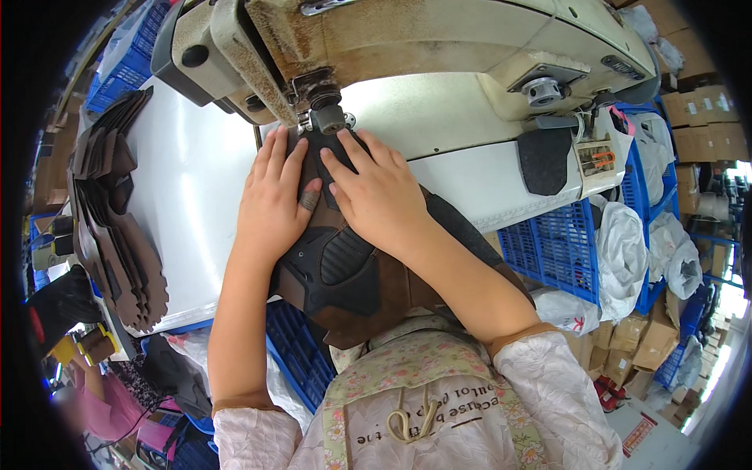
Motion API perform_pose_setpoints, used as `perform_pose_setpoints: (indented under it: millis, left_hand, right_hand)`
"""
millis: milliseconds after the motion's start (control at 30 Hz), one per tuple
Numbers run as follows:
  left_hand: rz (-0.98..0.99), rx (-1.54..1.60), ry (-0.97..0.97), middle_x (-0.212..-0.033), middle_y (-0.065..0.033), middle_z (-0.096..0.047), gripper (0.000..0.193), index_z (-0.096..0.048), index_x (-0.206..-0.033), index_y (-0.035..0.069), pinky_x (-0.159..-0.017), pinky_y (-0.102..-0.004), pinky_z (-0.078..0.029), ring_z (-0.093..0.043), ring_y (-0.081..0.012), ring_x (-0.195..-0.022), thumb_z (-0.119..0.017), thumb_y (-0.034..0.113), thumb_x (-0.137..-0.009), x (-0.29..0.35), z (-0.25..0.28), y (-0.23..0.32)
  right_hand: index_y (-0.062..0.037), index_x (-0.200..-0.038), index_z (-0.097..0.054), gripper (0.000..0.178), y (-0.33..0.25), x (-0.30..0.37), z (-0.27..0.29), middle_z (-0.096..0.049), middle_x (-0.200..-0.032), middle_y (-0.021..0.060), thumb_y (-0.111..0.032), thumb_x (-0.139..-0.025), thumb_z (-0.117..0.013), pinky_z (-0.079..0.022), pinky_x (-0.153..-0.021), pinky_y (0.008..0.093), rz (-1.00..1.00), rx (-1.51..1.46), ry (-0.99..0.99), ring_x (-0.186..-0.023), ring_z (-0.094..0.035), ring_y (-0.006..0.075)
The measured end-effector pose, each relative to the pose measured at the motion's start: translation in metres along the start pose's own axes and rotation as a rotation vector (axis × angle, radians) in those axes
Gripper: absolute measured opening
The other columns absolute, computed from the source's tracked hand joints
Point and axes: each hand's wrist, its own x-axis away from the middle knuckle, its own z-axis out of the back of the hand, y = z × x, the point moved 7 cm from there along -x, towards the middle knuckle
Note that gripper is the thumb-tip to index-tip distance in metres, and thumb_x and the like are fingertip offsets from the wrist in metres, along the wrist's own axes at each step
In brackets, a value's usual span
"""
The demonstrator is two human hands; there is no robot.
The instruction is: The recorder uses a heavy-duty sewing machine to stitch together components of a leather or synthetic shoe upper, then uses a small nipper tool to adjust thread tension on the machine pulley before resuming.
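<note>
A brown and black shoe-upper-like piece (342, 294) of leathery material lies partly on the white worktable and hangs over its near edge against my apron. Its far end reaches under the roller presser foot (330, 119) of an industrial sewing machine (415, 39). My left hand (270, 205) rests flat on the piece's left side, fingers stretched toward the presser foot, a grey-brown wrap on its thumb. From the right, my right hand (381, 194) lies flat with fingers spread, its tips just short of the presser foot. The needle is hard to make out.
A layered stack of brown and black cut pieces (117, 227) lies at the table's left. A dark flat piece (542, 161) and a small tray with orange-handled items (599, 160) sit at the right. Blue crates (552, 247) with white plastic bags (623, 254) stand below.
</note>
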Motion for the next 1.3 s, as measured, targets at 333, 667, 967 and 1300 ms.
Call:
perform_pose_setpoints:
  millis: [333, 667, 967, 1300]
  left_hand:
    - [-0.007, 0.026, 0.060, -0.144, -0.0214, -0.043, 0.051, -0.052, -0.133, 0.003, -0.109, -0.0444, -0.036, -0.037, -0.0368, -0.137, -0.063, 0.025, -0.089, 0.001, 0.005, -0.002]
    - [0.112, -0.121, -0.026, -0.147, -0.0139, -0.043, 0.049, -0.050, -0.139, 0.016, -0.108, -0.0427, -0.036, -0.040, -0.0333, -0.136, -0.059, 0.024, -0.092, 0.012, 0.009, -0.001]
    - [0.218, -0.160, 0.061, -0.134, -0.0114, -0.054, 0.042, -0.058, -0.126, 0.010, -0.099, -0.0429, -0.043, -0.051, -0.0300, -0.123, -0.062, 0.031, -0.090, 0.014, 0.015, 0.001]
    - [0.167, -0.161, 0.128, -0.136, -0.0118, -0.054, 0.042, -0.059, -0.124, 0.009, -0.098, -0.0429, -0.043, -0.051, -0.0293, -0.123, -0.062, 0.032, -0.089, 0.013, 0.012, -0.002]
  right_hand:
    - [-0.0077, -0.106, -0.071, 0.029, 0.009, 0.002, -0.001, -0.062, -0.124, 0.0147, -0.023, -0.082, -0.066, -0.039, -0.102, 0.0461, -0.042, -0.207, 0.020, -0.123, -0.049, 0.0359]
    - [-0.0085, -0.106, -0.071, 0.033, -0.006, 0.017, 0.020, -0.061, -0.124, 0.0134, -0.033, -0.085, -0.066, -0.033, -0.106, 0.0506, 0.083, -0.126, -0.075, -0.124, -0.048, 0.0356]
    - [-0.0092, -0.111, -0.070, 0.038, -0.006, 0.017, 0.019, -0.058, -0.127, 0.0143, -0.038, -0.086, -0.064, -0.032, -0.106, 0.0514, 0.105, -0.054, -0.072, -0.126, -0.046, 0.0345]
    - [-0.0097, -0.112, -0.070, 0.039, -0.005, 0.015, 0.018, -0.059, -0.126, 0.0148, -0.039, -0.087, -0.063, -0.032, -0.106, 0.0498, 0.080, -0.060, -0.085, -0.125, -0.047, 0.0337]
